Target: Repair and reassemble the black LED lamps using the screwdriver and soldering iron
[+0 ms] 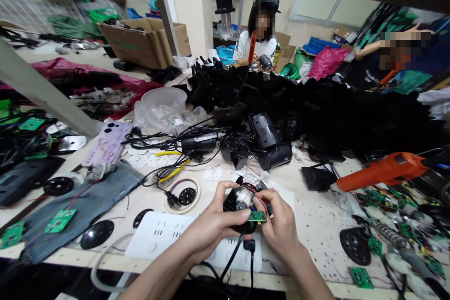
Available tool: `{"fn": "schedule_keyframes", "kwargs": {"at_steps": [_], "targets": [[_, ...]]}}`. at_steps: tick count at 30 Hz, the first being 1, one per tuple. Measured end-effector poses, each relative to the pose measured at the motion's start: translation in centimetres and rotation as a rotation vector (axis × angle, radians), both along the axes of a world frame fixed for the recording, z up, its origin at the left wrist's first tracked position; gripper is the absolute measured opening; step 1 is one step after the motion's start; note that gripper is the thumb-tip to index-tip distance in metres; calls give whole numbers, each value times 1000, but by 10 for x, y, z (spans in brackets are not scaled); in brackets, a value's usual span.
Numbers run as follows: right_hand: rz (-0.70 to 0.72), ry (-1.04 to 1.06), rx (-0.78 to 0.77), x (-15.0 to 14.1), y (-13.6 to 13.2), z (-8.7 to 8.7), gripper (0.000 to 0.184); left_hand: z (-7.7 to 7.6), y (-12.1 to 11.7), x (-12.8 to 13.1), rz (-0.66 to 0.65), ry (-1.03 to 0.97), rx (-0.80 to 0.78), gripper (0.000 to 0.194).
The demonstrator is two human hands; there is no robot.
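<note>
My left hand (207, 225) is closed around an opened black device housing (230, 199), its thumb lying along the edge of a small green circuit board (257, 216). Inside the housing sits a silvery round motor (242, 197) with thin red wires around it. At the right side, my right hand (279, 215) grips the housing with its fingers pressed together close to the wires and the board. Exactly what its fingertips pinch is partly hidden. A black cable (232, 258) hangs below the housing, in front of a white power strip (151, 234).
An orange hand tool (383, 172) lies at right beside loose circuit boards and wires. Black housings (263, 130) are piled ahead. A tape roll (196, 197), denim cloth (105, 197) and purple phone (107, 143) lie left. Across the bench, a person (258, 44) holds a dark part.
</note>
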State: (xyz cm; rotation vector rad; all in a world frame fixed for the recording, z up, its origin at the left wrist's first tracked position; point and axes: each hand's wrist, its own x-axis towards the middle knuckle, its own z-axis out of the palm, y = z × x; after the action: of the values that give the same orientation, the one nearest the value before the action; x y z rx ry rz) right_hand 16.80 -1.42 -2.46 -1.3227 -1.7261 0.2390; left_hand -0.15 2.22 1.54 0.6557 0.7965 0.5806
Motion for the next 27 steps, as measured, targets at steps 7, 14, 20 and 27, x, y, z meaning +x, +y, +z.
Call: {"fn": "schedule_keyframes", "kwargs": {"at_steps": [7, 14, 20, 27], "targets": [[27, -92, -49, 5, -1, 7, 8, -1, -2, 2, 34, -8, -28, 59], [-32, -101, 9, 2, -2, 3, 10, 1, -3, 4, 36, -14, -16, 56], [-55, -106, 46, 0, 0, 0, 10, 3, -4, 6, 40, 13, -22, 57], [-21, -32, 43, -1, 1, 0, 11, 5, -6, 5, 93, 28, 1, 59]]}}
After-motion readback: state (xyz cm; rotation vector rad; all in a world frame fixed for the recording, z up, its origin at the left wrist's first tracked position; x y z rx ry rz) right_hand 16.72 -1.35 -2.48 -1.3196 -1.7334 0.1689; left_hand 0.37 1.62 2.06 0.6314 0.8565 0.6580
